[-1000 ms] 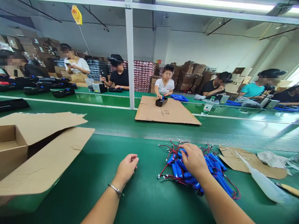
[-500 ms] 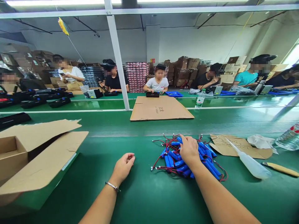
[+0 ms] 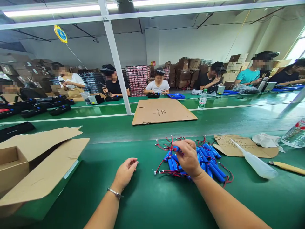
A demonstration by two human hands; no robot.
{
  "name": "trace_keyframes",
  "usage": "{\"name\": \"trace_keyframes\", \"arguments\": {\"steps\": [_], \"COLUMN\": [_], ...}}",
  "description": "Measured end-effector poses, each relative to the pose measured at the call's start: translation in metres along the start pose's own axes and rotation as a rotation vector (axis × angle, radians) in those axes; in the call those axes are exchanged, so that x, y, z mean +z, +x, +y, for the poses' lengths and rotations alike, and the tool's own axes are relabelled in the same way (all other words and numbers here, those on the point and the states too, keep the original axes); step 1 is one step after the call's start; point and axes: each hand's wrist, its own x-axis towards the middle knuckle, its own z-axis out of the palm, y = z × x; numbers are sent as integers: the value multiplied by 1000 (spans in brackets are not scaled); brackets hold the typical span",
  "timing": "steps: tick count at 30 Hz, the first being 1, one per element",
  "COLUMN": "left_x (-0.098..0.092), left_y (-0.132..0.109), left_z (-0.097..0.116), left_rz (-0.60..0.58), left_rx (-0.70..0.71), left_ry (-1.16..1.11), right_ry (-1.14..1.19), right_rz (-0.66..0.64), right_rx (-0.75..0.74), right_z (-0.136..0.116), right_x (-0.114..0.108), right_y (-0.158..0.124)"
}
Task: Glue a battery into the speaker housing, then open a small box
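My right hand (image 3: 189, 159) is closed on a blue cylindrical battery (image 3: 175, 148), whose end shows beyond my fingertips. It is just above a loose pile of blue batteries (image 3: 215, 170) with red and black leads and small white plugs. Part of the pile is hidden behind the hand. To the left of the pile, my left hand (image 3: 126, 171) hovers at or rests on the green bench, its fingers loosely curled together with nothing visible in them. A metal bracelet (image 3: 115, 193) circles the left wrist.
An open cardboard box (image 3: 45, 171) stands at the left. Right of the pile lie a cardboard piece (image 3: 226, 148), a squeeze bottle (image 3: 260, 165), a wooden-handled tool (image 3: 288, 168) and a water bottle (image 3: 295, 133). A cardboard sheet (image 3: 164, 111) lies ahead. Several people sit across the bench.
My right hand has shifted slightly left over the pile, and a battery's end now shows in its grip. My left hand stays nearly still. The view has tilted a little.
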Motion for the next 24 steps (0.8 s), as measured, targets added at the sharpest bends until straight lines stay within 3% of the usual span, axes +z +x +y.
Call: {"name": "trace_keyframes", "arguments": {"steps": [3,5,8,10,16,20,24], "left_x": [0,-1,-1,-1,-1,2,7], "left_y": [1,2,4,4,3,2,0], "left_z": [-2,-3,-5,-5,-4,-9,-15], "left_rz": [-7,-11,-17,-20,-32,8,46], "left_rx": [-2,1,22,30,33,54,83], "left_ry": [9,12,24,39,35,33,59], "right_ry": [240,350,324,291,366,373,334], "right_rz": [-250,-526,-938,-1084,-1127,-1100,-1166], "right_rx": [-136,-202,-233,-177,24,47,52], "right_z": [-27,-43,-59,-65,-67,-65,-59], "right_x": [15,25,33,34,35,40,45], "right_y": [-11,-21,-32,-35,-34,-43,-51]}}
